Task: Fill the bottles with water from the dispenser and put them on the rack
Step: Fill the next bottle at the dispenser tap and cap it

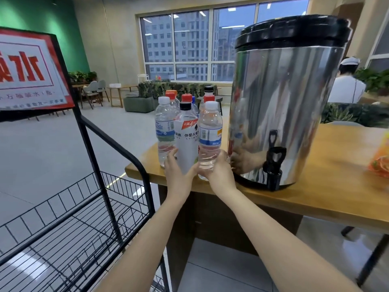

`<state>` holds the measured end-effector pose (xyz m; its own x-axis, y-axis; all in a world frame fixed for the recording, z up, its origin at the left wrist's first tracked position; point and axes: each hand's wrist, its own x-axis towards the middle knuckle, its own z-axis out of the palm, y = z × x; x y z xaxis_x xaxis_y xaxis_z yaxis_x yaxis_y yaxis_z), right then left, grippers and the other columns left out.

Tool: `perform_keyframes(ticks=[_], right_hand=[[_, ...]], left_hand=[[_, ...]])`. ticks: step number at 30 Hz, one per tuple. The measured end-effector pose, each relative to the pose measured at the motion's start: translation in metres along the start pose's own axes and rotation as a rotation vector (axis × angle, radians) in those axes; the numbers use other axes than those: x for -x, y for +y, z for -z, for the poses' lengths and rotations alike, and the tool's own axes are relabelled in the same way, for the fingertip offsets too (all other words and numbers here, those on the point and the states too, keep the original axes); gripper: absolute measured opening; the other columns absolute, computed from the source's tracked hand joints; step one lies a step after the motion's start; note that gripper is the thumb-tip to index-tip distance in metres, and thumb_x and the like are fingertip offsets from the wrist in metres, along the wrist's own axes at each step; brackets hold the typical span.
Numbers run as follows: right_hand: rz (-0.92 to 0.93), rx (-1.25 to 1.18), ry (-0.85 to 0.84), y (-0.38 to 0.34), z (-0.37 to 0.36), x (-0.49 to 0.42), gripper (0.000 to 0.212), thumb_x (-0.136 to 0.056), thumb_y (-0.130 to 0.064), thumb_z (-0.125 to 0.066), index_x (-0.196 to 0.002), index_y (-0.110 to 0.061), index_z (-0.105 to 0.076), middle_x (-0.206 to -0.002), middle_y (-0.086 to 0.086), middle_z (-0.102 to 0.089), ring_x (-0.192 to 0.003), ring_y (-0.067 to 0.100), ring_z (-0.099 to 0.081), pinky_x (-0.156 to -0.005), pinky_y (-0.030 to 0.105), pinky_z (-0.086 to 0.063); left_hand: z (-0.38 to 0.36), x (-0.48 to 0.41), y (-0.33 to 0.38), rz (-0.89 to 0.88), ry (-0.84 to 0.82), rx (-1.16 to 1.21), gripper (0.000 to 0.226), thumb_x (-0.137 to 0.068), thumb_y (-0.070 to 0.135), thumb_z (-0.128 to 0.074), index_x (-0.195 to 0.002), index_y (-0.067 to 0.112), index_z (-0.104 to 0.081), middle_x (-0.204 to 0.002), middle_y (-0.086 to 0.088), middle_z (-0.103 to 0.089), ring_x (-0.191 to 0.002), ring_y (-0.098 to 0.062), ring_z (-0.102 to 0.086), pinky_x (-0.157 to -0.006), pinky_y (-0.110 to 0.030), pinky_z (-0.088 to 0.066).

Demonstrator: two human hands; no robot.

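Observation:
Several capped bottles stand grouped at the left end of the wooden table. My left hand grips the base of a white-labelled bottle with a black cap. My right hand wraps the lower part of a clear bottle with a white cap. Another clear bottle with a white cap stands just left of them. The steel water dispenser with a black lid sits right of the bottles, its black tap facing me. The black wire rack stands at lower left, its shelves bare.
A red and white sign tops the rack. An orange packet lies at the table's right edge. A person in white stands behind the dispenser. Chairs, small tables and plants fill the far room by the windows.

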<state>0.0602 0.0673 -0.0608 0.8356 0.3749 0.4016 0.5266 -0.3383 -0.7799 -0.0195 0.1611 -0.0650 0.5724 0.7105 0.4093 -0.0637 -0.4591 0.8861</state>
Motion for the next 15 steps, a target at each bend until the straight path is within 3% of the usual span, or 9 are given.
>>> perform_keyframes(ticks=[7, 11, 15], right_hand=[[-0.069, 0.003, -0.019, 0.001, -0.003, 0.000, 0.070, -0.083, -0.038, -0.072, -0.137, -0.024, -0.030, -0.130, 0.002, -0.055, -0.115, 0.023, -0.056, -0.094, 0.047, -0.050], [-0.019, -0.060, -0.057, 0.001, 0.005, 0.018, 0.048, -0.095, -0.031, -0.058, -0.136, -0.032, -0.033, -0.130, -0.009, -0.053, -0.123, 0.015, -0.051, -0.095, 0.026, -0.048], [0.118, -0.019, -0.084, -0.002, 0.026, 0.049, 0.083, -0.086, -0.016, -0.071, -0.151, -0.023, -0.021, -0.149, -0.002, -0.041, -0.136, 0.011, -0.038, -0.110, 0.031, -0.035]], left_hand=[[-0.003, 0.004, -0.007, -0.003, -0.010, 0.000, 0.080, -0.080, 0.042, -0.076, -0.143, 0.031, -0.028, -0.148, 0.006, -0.032, -0.135, -0.022, -0.039, -0.107, -0.052, -0.042], [-0.003, 0.018, -0.006, 0.018, -0.030, -0.011, 0.075, -0.084, 0.033, -0.075, -0.144, 0.024, -0.031, -0.145, -0.005, -0.035, -0.134, -0.022, -0.039, -0.109, -0.047, -0.040], [0.000, 0.044, 0.002, 0.016, -0.027, 0.011, 0.063, -0.090, 0.030, -0.069, -0.142, 0.019, -0.035, -0.144, -0.004, -0.037, -0.133, -0.019, -0.039, -0.109, -0.042, -0.040]])
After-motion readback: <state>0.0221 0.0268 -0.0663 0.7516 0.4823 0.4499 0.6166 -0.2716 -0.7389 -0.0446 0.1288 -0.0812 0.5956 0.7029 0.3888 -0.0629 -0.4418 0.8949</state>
